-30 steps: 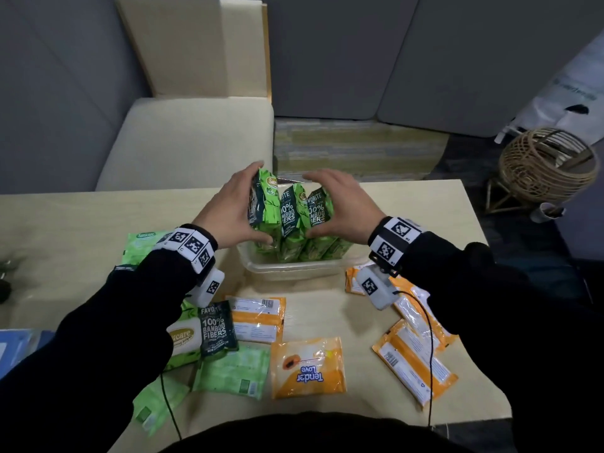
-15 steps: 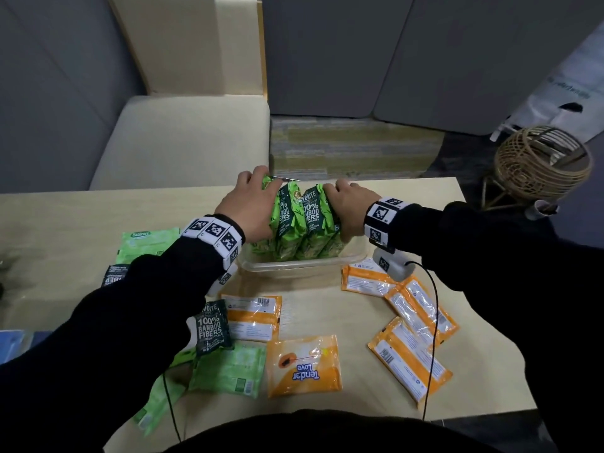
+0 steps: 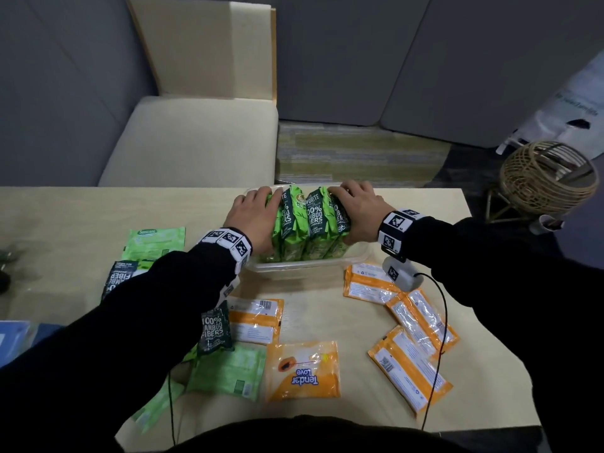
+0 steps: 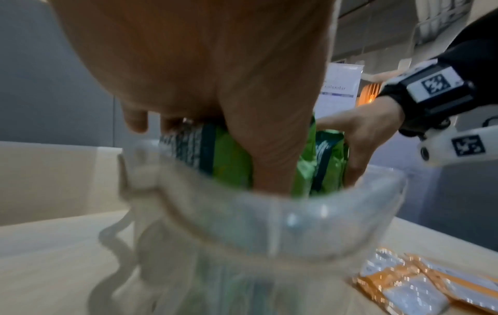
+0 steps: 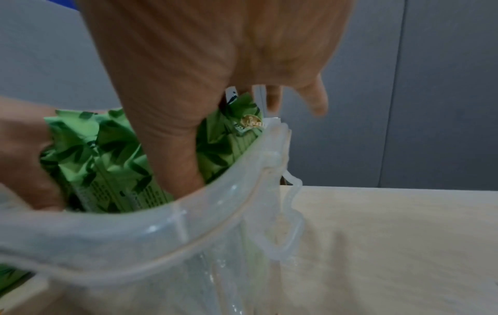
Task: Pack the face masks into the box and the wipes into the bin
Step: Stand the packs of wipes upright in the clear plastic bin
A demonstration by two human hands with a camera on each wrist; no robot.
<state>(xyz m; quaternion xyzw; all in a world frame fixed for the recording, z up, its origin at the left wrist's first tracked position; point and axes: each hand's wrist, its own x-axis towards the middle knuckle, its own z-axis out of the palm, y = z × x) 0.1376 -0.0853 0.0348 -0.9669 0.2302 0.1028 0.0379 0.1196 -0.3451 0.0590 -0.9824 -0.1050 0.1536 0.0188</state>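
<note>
Several green wipe packs point(image 3: 307, 223) stand upright side by side in a clear plastic bin point(image 3: 304, 268) at the table's far edge. My left hand point(image 3: 251, 214) clasps the left end of the row and my right hand point(image 3: 359, 214) the right end, squeezing the packs between them. In the left wrist view the thumb point(image 4: 269, 149) reaches down inside the bin's rim point(image 4: 269, 217) in front of the packs point(image 4: 229, 162). The right wrist view shows the same grip on the packs point(image 5: 107, 153) behind the bin wall point(image 5: 188, 223). No face masks or box are identifiable.
Orange wipe packets point(image 3: 418, 322) lie right of and in front of the bin, one labelled packet point(image 3: 304, 371) nearest me. Flat green packets point(image 3: 153, 238) and a dark green pack point(image 3: 215, 331) lie at left. A chair point(image 3: 196, 138) and wicker basket point(image 3: 549, 178) stand beyond the table.
Both hands have lowered the bundle of green packs from above the bin down into it, and now sit lower on the packs' tops and sides.
</note>
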